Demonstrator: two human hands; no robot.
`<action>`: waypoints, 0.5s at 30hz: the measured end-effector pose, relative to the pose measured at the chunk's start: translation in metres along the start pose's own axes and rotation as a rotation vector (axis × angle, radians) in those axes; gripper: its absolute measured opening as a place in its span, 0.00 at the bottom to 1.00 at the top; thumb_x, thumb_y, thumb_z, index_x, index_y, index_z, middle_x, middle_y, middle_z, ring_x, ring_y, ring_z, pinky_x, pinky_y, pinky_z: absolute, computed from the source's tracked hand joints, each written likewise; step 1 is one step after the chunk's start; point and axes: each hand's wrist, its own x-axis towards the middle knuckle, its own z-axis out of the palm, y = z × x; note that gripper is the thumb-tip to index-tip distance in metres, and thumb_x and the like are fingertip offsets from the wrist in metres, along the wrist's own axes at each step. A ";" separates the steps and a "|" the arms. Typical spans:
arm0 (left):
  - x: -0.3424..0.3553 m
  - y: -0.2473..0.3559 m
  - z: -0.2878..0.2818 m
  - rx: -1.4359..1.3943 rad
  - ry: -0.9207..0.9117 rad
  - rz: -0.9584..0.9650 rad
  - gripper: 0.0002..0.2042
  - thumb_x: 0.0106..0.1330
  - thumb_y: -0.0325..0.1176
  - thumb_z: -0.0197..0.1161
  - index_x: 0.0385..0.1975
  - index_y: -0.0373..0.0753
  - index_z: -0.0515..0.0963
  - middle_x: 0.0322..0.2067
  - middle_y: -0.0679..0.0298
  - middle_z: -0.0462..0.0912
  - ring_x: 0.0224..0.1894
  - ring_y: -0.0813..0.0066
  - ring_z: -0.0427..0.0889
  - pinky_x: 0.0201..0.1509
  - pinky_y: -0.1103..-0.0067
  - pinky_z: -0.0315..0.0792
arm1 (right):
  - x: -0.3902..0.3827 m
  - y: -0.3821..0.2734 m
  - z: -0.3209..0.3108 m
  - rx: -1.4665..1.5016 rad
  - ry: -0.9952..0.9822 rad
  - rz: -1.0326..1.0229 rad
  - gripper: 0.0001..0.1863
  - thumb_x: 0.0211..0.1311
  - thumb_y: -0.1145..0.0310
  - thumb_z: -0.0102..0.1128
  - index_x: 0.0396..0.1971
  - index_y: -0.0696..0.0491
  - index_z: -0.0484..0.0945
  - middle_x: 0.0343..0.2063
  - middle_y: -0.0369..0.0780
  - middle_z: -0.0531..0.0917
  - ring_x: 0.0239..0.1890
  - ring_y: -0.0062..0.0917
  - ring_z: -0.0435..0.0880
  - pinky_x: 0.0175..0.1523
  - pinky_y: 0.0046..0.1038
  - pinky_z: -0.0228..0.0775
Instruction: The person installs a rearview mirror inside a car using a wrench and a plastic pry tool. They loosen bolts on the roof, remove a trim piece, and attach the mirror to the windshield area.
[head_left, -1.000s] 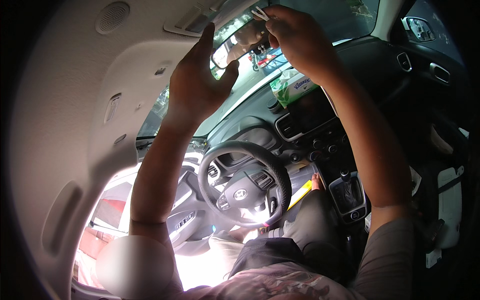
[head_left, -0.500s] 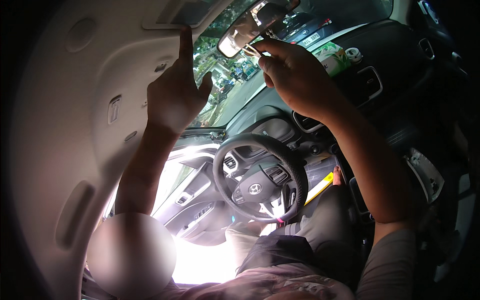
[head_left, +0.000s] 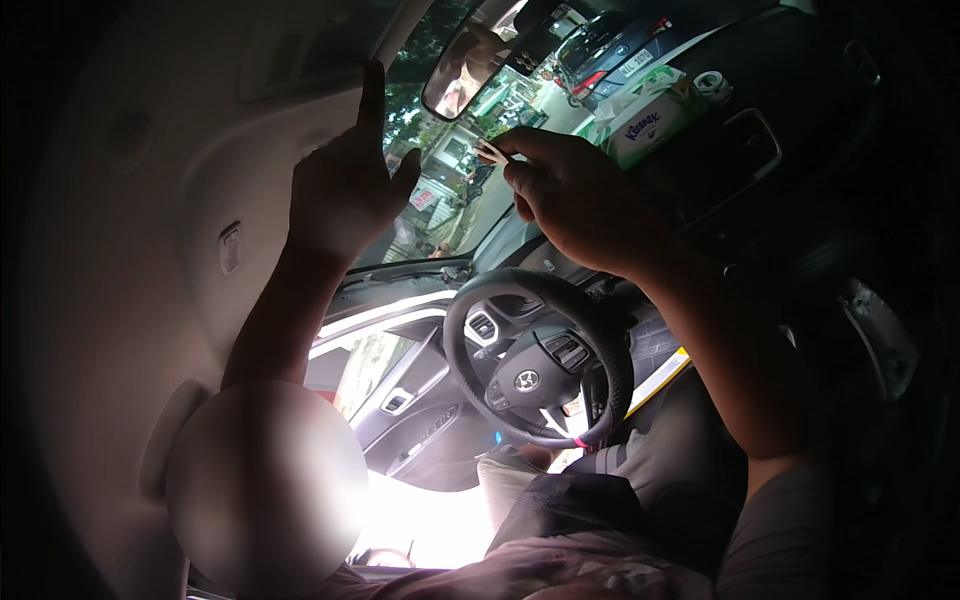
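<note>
My left hand (head_left: 342, 190) is raised against the windshield's upper left corner. Its index finger stretches upward, the fingertip at the edge of the headliner near the dark sun visor (head_left: 310, 70); thumb apart, nothing visible in it. My right hand (head_left: 570, 195) is raised in front of the windshield, thumb and fingers pinched on thin white sticks (head_left: 492, 153) whose free ends point up and left. They are too small to name exactly. Above them hangs the rearview mirror (head_left: 465, 80), which looks apart from the right hand.
Below my arms is the black steering wheel (head_left: 545, 285). A green and white tissue pack (head_left: 648, 120) and a white roll (head_left: 712, 86) lie on the dashboard. The roof carries a grab handle (head_left: 231, 248). Left of my lap, bright light comes through the door side.
The view has shifted and darkened. In the picture my right hand sits lower, and the white sticks are farther below the mirror. My left hand keeps nearly the same pose.
</note>
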 end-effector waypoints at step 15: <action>-0.094 -0.005 -0.112 -0.155 0.355 0.245 0.27 0.63 0.22 0.70 0.65 0.39 0.79 0.45 0.52 0.91 0.41 0.69 0.91 0.46 0.72 0.84 | 0.026 -0.006 0.013 0.446 0.010 -0.084 0.16 0.73 0.72 0.51 0.53 0.59 0.82 0.32 0.46 0.86 0.27 0.29 0.85 0.40 0.36 0.78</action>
